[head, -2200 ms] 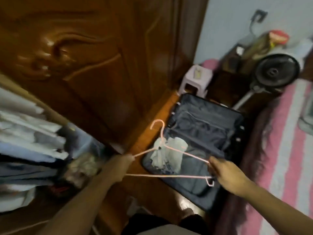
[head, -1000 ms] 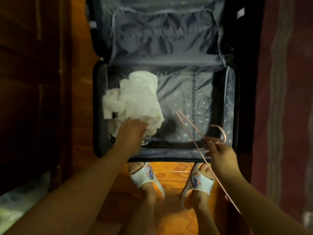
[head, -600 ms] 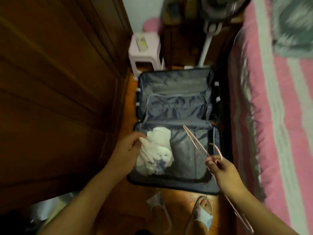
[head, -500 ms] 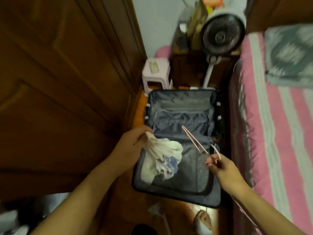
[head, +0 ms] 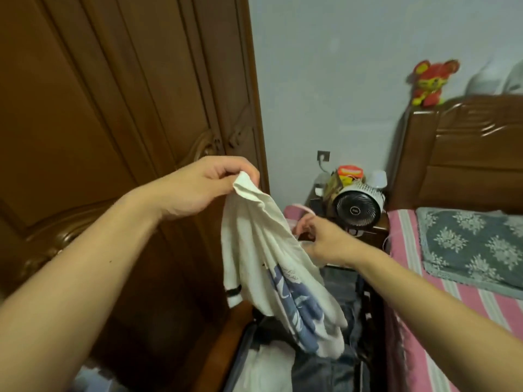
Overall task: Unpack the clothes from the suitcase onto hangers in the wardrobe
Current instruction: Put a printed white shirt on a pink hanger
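Observation:
My left hand point(head: 209, 185) pinches the top edge of a white garment with a blue print point(head: 263, 264), which hangs down over the open dark suitcase point(head: 325, 369) on the floor. My right hand point(head: 322, 241) is just behind the garment's right side with its fingers curled on the thin pink hanger point(head: 305, 211). Only the hanger's hook shows above the hand. More white cloth point(head: 263, 369) lies in the suitcase at the bottom edge. The brown wardrobe door point(head: 141, 108) fills the left.
A bed with a pink striped sheet point(head: 424, 292) and a grey patterned pillow point(head: 475, 244) runs along the right. A small fan point(head: 358, 206) stands on a cluttered bedside table by the wall. A red plush toy point(head: 430, 83) sits on the headboard.
My left hand has lifted the white garment out of the suitcase to chest height. My right hand has brought the hanger up beside it. My view has tilted up from the floor.

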`<control>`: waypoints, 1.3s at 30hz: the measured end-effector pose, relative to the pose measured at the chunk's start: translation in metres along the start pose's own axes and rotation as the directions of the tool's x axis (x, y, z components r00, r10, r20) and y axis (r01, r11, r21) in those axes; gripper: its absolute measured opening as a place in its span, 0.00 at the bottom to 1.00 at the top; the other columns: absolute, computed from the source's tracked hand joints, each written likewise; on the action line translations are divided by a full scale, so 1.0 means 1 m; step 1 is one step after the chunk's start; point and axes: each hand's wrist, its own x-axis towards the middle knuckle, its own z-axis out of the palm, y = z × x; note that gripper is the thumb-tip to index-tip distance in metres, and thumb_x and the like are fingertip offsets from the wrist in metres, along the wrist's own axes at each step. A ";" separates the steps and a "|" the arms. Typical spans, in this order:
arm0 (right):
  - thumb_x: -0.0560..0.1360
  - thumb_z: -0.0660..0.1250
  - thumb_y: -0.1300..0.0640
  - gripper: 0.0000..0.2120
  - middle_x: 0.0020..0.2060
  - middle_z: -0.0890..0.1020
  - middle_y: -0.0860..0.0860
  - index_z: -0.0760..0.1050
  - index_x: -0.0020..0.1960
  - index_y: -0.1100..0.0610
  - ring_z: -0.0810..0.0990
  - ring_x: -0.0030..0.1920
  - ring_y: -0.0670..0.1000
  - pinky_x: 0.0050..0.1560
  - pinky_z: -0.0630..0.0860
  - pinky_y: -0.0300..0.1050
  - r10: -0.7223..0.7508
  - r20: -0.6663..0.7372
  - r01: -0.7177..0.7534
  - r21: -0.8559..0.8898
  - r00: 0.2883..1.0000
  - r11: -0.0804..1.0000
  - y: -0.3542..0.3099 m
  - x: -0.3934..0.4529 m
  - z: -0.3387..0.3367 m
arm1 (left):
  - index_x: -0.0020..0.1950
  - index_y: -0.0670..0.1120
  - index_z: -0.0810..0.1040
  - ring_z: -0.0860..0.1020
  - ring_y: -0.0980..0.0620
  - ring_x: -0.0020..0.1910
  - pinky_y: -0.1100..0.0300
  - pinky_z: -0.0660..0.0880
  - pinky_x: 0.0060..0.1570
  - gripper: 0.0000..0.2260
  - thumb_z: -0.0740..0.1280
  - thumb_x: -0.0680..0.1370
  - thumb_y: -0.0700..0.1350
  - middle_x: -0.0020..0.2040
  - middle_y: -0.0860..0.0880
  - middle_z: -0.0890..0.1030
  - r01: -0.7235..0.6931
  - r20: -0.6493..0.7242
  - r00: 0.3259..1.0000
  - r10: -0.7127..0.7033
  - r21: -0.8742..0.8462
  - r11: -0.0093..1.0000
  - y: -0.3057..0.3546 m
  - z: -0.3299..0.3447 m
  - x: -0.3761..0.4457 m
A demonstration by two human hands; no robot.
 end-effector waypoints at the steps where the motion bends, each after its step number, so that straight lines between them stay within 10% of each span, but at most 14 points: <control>1: 0.66 0.77 0.46 0.16 0.48 0.81 0.43 0.75 0.48 0.46 0.80 0.48 0.44 0.54 0.77 0.42 0.017 0.034 -0.017 -0.027 0.999 1.000 -0.001 0.001 0.011 | 0.47 0.48 0.80 0.75 0.64 0.44 0.72 0.69 0.46 0.12 0.60 0.84 0.38 0.43 0.59 0.79 0.011 -0.019 1.000 -0.011 0.012 1.000 0.004 -0.003 -0.002; 6: 0.71 0.70 0.50 0.07 0.42 0.81 0.50 0.73 0.42 0.50 0.79 0.43 0.54 0.41 0.73 0.48 0.084 -0.199 -0.139 -0.282 0.976 0.949 0.023 -0.001 0.039 | 0.50 0.47 0.83 0.79 0.58 0.49 0.66 0.73 0.50 0.10 0.62 0.84 0.44 0.48 0.53 0.82 0.085 -0.134 0.987 -0.088 -0.029 0.996 -0.004 -0.007 -0.019; 13: 0.72 0.63 0.69 0.12 0.31 0.71 0.51 0.70 0.36 0.53 0.68 0.33 0.50 0.32 0.63 0.42 0.184 -0.369 -0.006 0.435 0.911 0.901 -0.021 -0.019 -0.053 | 0.49 0.53 0.81 0.78 0.57 0.43 0.55 0.73 0.47 0.14 0.60 0.84 0.38 0.43 0.55 0.82 0.244 -0.415 0.880 -0.233 -0.026 0.969 -0.057 0.008 -0.059; 23: 0.73 0.64 0.68 0.13 0.32 0.73 0.52 0.69 0.37 0.53 0.74 0.33 0.51 0.31 0.73 0.41 0.253 -0.315 -0.001 0.624 0.915 0.781 -0.073 -0.020 -0.071 | 0.65 0.58 0.82 0.70 0.68 0.67 0.68 0.65 0.70 0.29 0.58 0.78 0.27 0.68 0.63 0.75 0.183 0.177 0.942 -0.284 0.439 0.880 -0.051 0.030 -0.086; 27: 0.73 0.66 0.67 0.12 0.31 0.73 0.51 0.69 0.36 0.53 0.73 0.32 0.51 0.31 0.73 0.40 0.235 -0.329 0.002 0.585 0.915 0.811 -0.076 -0.026 -0.072 | 0.65 0.59 0.81 0.61 0.67 0.72 0.78 0.54 0.68 0.24 0.61 0.81 0.33 0.75 0.67 0.63 0.192 0.187 0.929 -0.320 0.495 0.847 -0.056 0.036 -0.087; 30: 0.69 0.68 0.62 0.09 0.34 0.73 0.53 0.69 0.36 0.51 0.73 0.37 0.53 0.39 0.72 0.46 0.224 -0.375 0.017 0.543 0.900 0.840 -0.075 -0.029 -0.080 | 0.61 0.64 0.82 0.67 0.62 0.72 0.64 0.65 0.72 0.25 0.63 0.80 0.34 0.74 0.66 0.67 0.237 0.192 0.902 -0.386 0.527 0.816 -0.071 0.043 -0.087; 33: 0.67 0.69 0.58 0.07 0.36 0.74 0.53 0.71 0.39 0.51 0.72 0.39 0.53 0.41 0.69 0.50 0.171 -0.426 0.025 0.417 0.889 0.908 -0.073 -0.034 -0.084 | 0.50 0.57 0.85 0.78 0.57 0.51 0.58 0.78 0.51 0.14 0.63 0.79 0.41 0.52 0.58 0.78 0.392 -0.067 0.896 -0.438 0.582 0.712 -0.075 0.063 -0.080; 36: 0.68 0.69 0.58 0.08 0.35 0.74 0.52 0.71 0.37 0.50 0.72 0.37 0.51 0.41 0.69 0.48 0.134 -0.430 0.010 0.316 0.893 0.949 -0.067 -0.038 -0.085 | 0.34 0.48 0.80 0.77 0.53 0.37 0.56 0.71 0.36 0.20 0.59 0.81 0.55 0.35 0.55 0.75 0.526 -0.581 0.788 -0.205 0.461 0.715 -0.074 0.083 -0.066; 39: 0.67 0.69 0.62 0.10 0.34 0.74 0.53 0.70 0.34 0.51 0.72 0.37 0.51 0.40 0.67 0.46 0.119 -0.478 0.011 0.259 0.870 0.966 -0.052 -0.043 -0.091 | 0.50 0.50 0.85 0.76 0.50 0.41 0.55 0.72 0.38 0.11 0.63 0.82 0.48 0.41 0.54 0.76 0.565 -0.737 0.676 -0.023 0.497 0.658 -0.081 0.090 -0.052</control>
